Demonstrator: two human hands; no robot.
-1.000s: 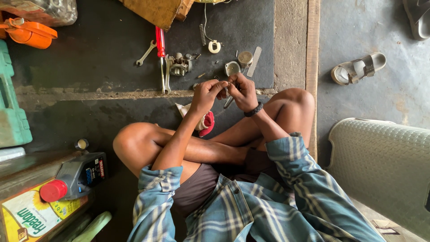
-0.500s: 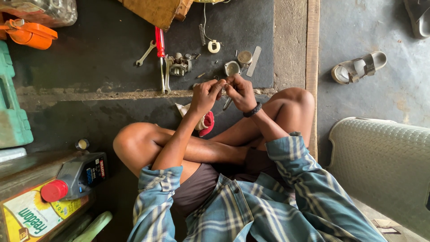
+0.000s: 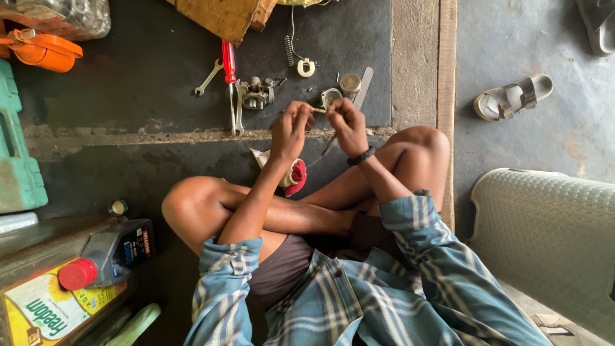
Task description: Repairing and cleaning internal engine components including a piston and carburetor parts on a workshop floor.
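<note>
- We sit cross-legged on the dark floor (image 3: 128, 109), which carries everything here; a grey ribbed mat (image 3: 544, 237) lies well to the right of our fingers, apart from the work.
- A green case (image 3: 19, 160) and an orange container (image 3: 48, 51) stand far to the left of the fingers, and a dark oil bottle with a red cap (image 3: 109, 253) lies behind them, near our knee.
- A pale sandal (image 3: 512, 96) rests to the right of the fingers, beyond the concrete strip.
- Our left hand (image 3: 289, 128) and right hand (image 3: 346, 125) meet in front of the knees, raised a little above the floor.
- A red and white rag (image 3: 291, 176) lies just under the left wrist.
- A red-handled screwdriver (image 3: 228, 64) and a spanner (image 3: 209, 78) lie ahead and to the left of the fingers; a small metal engine part (image 3: 257, 93) sits just ahead of them.
- A round metal cap (image 3: 350, 83) and a flat file (image 3: 364, 86) lie just ahead of the right fingers.
- The fingers of both hands are pinched nearly closed on a small thin brass-coloured piece (image 3: 318, 110), which spans the gap between them; its exact shape is too small to tell.
- We judge that such fine work goes well with wrists steady, light pressure, and the piece held over the lap so it is not lost if it slips.
</note>
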